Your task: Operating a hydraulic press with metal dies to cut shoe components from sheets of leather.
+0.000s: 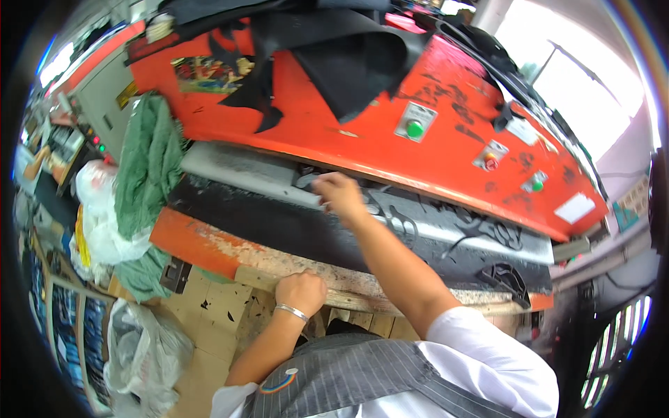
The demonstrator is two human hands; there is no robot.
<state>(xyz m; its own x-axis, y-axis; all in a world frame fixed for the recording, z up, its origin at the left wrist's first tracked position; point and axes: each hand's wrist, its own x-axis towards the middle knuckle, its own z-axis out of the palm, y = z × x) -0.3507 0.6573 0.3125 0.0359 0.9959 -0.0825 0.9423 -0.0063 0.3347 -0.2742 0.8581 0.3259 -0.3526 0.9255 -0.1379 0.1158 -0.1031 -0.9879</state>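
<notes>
My right hand [339, 196] reaches over the grey metal bed [244, 171] of a large red-orange press [334, 132]. Its fingers are bent and a little apart, slightly blurred, beside a small dark piece [305, 177] under the press's lower edge. I see nothing held between them. To its right, thin black sheet offcuts [488, 228] with curved cut-outs lie on the bed. My left hand [301, 291], with a bracelet at the wrist, rests as a fist on the wooden front rail [362, 299]. A black padded strip [265, 219] runs between rail and bed.
Black sheets [348, 66] drape over the press top. Green [414, 129] and orange [490, 162] buttons sit on its front. A cut black piece [507, 280] hangs at the right front edge. Green cloth [148, 167] and plastic bags [143, 355] are at left. Another person [35, 164] is far left.
</notes>
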